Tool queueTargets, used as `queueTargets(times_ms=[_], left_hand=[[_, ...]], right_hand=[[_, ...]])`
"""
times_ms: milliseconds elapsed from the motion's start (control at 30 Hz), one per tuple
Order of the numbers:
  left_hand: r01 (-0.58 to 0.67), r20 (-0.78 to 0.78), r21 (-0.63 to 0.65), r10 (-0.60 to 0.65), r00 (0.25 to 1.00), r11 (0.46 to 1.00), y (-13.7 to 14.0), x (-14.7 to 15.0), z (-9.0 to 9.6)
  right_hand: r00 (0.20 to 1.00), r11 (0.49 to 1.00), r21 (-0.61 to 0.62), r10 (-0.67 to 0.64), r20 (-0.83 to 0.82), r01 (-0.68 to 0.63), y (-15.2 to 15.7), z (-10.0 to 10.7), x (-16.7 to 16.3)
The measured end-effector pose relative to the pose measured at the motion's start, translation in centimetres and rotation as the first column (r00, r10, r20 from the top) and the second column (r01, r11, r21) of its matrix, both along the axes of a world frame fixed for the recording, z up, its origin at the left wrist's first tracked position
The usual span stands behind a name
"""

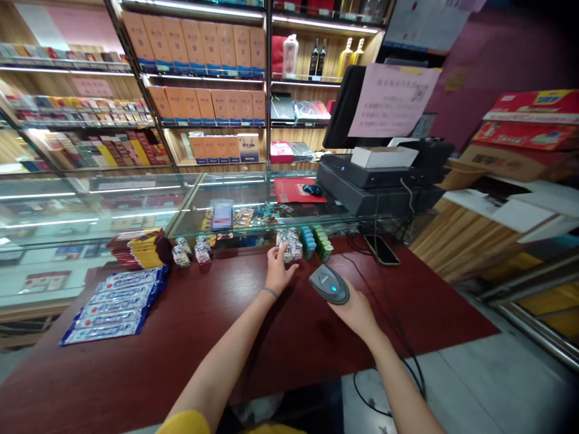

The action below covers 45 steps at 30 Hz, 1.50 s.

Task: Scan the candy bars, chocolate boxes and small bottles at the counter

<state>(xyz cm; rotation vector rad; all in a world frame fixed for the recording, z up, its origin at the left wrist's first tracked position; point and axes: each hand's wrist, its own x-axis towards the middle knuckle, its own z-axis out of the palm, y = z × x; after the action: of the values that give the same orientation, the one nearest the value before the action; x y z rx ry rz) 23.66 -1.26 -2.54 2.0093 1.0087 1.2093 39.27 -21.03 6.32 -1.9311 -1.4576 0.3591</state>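
Observation:
My left hand (pixel 277 272) reaches to a cluster of small clear jars (pixel 296 249) at the far edge of the counter. Its thumb and fingers are apart at the nearest jars; a firm grip on one does not show. In my right hand (pixel 359 314) is a grey barcode scanner (pixel 326 284) with a blue light lit on top, its head tilted toward the jars. Just right of the jars stand a row of small blue containers (pixel 308 243) and a row of green ones (pixel 322 243). More small jars (pixel 202 253) sit farther left.
Blue-and-white packets (pixel 113 304) and brown and yellow packs (pixel 145 249) lie on the left of the red-brown counter (pixel 199 343). A phone (pixel 382 250) and cables lie at right. Behind are a glass showcase (pixel 253 193), a mouse (pixel 312 190) and a monitor (pixel 344 108).

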Motion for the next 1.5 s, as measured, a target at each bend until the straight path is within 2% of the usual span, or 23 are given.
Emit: queueTargets(times_ms=[233, 367, 467, 533, 600, 667, 800, 933, 1033, 1167, 1333, 1500], left_hand=[[0.013, 0.061, -0.028, -0.011, 0.998, 1.0, 0.1, -0.4, 0.3], [-0.026, 0.147, -0.164, 0.05, 0.988, 0.986, 0.0, -2.9, 0.8], [0.107, 0.283, -0.309, -0.016, 0.959, 0.945, 0.1, -6.4, 1.3], [0.261, 0.39, -0.397, -0.096, 0.916, 0.88, 0.3, -9.5, 1.8], [0.354, 0.452, -0.462, -0.127, 0.883, 0.813, 0.3, -12.8, 2.4], [0.392, 0.482, -0.5, -0.128, 0.867, 0.772, 0.3, -16.2, 3.0], [0.417, 0.51, -0.531, -0.114, 0.852, 0.738, 0.4, -22.3, 3.6], [0.412, 0.537, -0.563, -0.062, 0.841, 0.717, 0.6, -26.0, 3.2], [0.375, 0.514, -0.577, -0.034, 0.857, 0.726, 0.8, -26.9, 2.7], [0.366, 0.507, -0.589, -0.024, 0.862, 0.72, 1.1, -26.8, 2.1], [0.359, 0.501, -0.608, -0.009, 0.865, 0.709, 1.1, -26.6, 2.0], [0.383, 0.529, -0.605, -0.008, 0.849, 0.698, 0.7, -26.6, 3.1]], right_hand=[[1.0, 0.999, -0.031, -0.005, -0.005, 0.005, 0.2, 0.1, -0.3], [1.0, 0.999, -0.047, -0.007, 0.021, 0.008, 0.5, 0.0, -0.9], [0.997, 0.999, -0.038, 0.002, 0.075, 0.001, 0.9, -0.1, -1.8], [0.996, 1.0, -0.023, 0.021, 0.091, -0.019, 1.3, -0.2, -2.8], [0.995, 0.998, 0.0, 0.063, 0.075, -0.063, 2.0, -0.3, -4.0], [0.991, 0.992, 0.018, 0.126, 0.044, -0.127, 2.8, -0.3, -5.4], [0.964, 0.966, -0.011, 0.259, 0.063, -0.258, 4.3, -0.3, -9.1], [0.903, 0.915, -0.095, 0.402, 0.152, -0.392, 5.4, -0.6, -13.0], [0.873, 0.884, -0.082, 0.468, 0.14, -0.461, 5.8, -0.8, -15.1], [0.847, 0.868, -0.115, 0.497, 0.188, -0.484, 6.2, -0.8, -16.1], [0.845, 0.872, -0.145, 0.489, 0.217, -0.467, 6.2, -0.7, -15.9], [0.873, 0.884, -0.071, 0.468, 0.137, -0.462, 6.1, -1.0, -15.7]])
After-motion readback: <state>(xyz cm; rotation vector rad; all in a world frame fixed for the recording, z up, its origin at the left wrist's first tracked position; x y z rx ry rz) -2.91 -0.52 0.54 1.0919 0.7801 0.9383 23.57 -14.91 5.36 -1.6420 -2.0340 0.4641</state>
